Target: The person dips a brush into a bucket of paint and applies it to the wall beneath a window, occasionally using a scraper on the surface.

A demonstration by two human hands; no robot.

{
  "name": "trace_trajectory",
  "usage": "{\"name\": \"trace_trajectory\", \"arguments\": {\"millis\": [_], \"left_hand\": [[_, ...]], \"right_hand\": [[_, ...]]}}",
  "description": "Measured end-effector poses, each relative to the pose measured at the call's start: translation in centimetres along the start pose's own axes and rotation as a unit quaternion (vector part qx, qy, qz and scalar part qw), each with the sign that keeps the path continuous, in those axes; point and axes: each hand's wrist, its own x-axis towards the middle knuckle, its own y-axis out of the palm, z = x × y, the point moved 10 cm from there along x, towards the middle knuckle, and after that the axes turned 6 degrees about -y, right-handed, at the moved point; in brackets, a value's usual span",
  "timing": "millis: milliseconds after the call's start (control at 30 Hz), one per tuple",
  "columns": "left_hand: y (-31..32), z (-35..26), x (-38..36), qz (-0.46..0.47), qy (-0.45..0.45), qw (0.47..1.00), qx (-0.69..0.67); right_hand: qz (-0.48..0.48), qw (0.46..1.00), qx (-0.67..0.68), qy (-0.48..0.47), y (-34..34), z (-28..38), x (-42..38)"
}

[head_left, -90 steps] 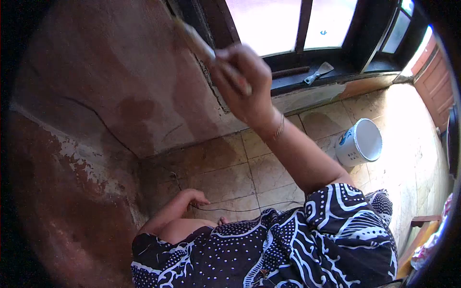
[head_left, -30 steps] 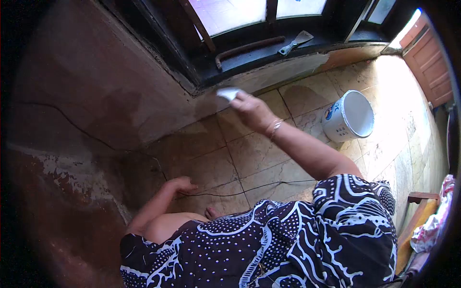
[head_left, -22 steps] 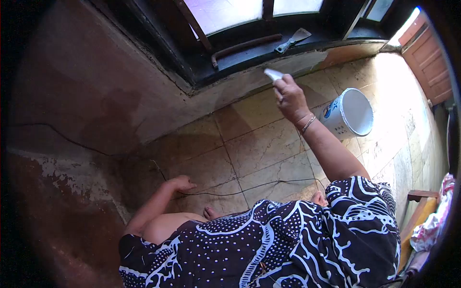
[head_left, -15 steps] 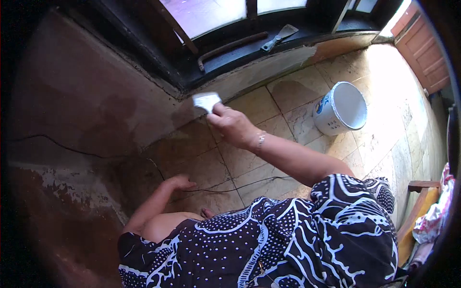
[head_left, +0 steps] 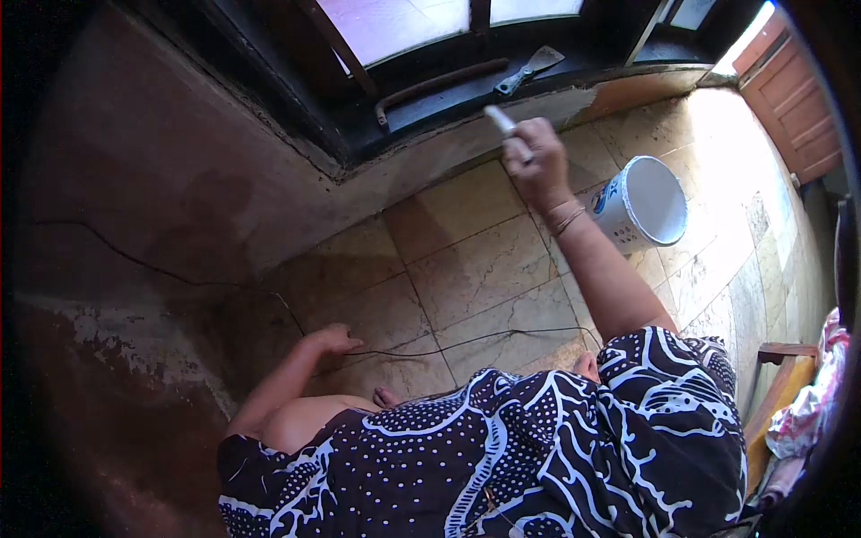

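Wall (head_left: 170,179) plaster is stained and cracked, with paint flaking low at the left. Floor (head_left: 475,269) is of worn, veined stone tiles — sunlit at the right. A dark-framed window (head_left: 404,22) stands above a dark sill (head_left: 466,90). A wooden panelled door (head_left: 798,99) stands at the far right.

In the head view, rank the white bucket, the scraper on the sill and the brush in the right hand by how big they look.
1. Bucket, clearly largest.
2. Scraper.
3. Brush, mostly hidden by the right hand; only its tip shows, so the last two ranks are unsure.
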Motion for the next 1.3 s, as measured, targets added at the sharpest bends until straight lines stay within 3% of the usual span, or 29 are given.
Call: {"name": "trace_trajectory", "arguments": {"millis": [33,133,167,200,233,300,333,367,433,500,600,667,700,767,900,967,1033,1300], "left_hand": [[0.2,0.1,0.5,0.002,0.002,1.0,0.001],[0.7,0.3,1.7,0.021,-0.005,1.0,0.001],[0.2,-0.2,1.4,0.005,0.008,1.0,-0.015],[-0.6,-0.7,0.8,-0.012,0.02,0.999,-0.031],[-1.0,-1.1,0.3,-0.012,0.021,0.999,-0.029],[-0.7,-1.3,-0.6,0.029,-0.003,0.999,-0.029],[0.0,-0.4,0.4,0.029,-0.002,0.999,-0.029],[0.9,1.1,2.0,0.012,0.007,1.0,-0.008],[1.2,1.7,2.9,-0.006,0.019,1.0,0.013],[0.8,1.3,1.6,-0.011,0.012,1.0,-0.004],[0.0,0.2,0.9,-0.027,0.017,0.999,0.014],[-0.1,-0.2,0.7,-0.018,0.018,1.0,0.012],[0.0,-0.3,0.7,-0.009,0.018,1.0,0.007],[0.5,0.4,1.5,-0.026,0.021,0.999,0.014],[-0.8,-0.4,0.2,-0.047,0.0,0.998,0.029],[-0.8,-0.4,0.4,-0.038,0.002,0.999,0.021],[-0.5,-0.5,0.4,-0.03,0.004,0.999,0.012],[-0.2,0.4,0.7,-0.03,-0.011,0.999,0.006]], "right_hand": [[0.036,0.998,0.011,-0.05,1.6,2.6,-0.4],[0.094,0.985,0.127,-0.064,7.7,9.5,-2.9],[0.169,0.972,0.153,-0.054,10.7,10.6,-3.9],[0.169,0.972,0.115,-0.114,11.6,12.5,-3.8],[0.167,0.973,0.114,-0.112,11.8,12.4,-3.5],[0.14,0.968,0.207,-0.013,12.0,10.2,-2.4],[0.189,0.951,0.238,0.06,12.5,7.9,-2.1],[0.091,0.977,0.192,-0.001,9.6,7.0,-0.8],[0.009,0.989,0.145,0.003,5.9,2.8,-0.2],[-0.009,0.979,0.138,0.151,2.6,-3.7,-1.1],[-0.062,0.986,0.003,0.157,-3.2,-11.8,-1.4],[-0.116,0.977,0.041,0.174,-5.7,-18.5,-2.1],[-0.117,0.977,0.041,0.174,-6.4,-18.5,-1.5],[-0.23,0.942,0.095,0.226,-10.0,-18.8,-1.4],[-0.295,0.924,0.043,0.238,-10.9,-20.4,-1.0],[-0.266,0.931,-0.167,0.188,-10.5,-16.9,0.1],[-0.203,0.952,-0.192,0.127,-7.7,-15.1,0.6],[0.03,0.995,-0.091,0.009,4.8,-0.1,-3.2]]}}
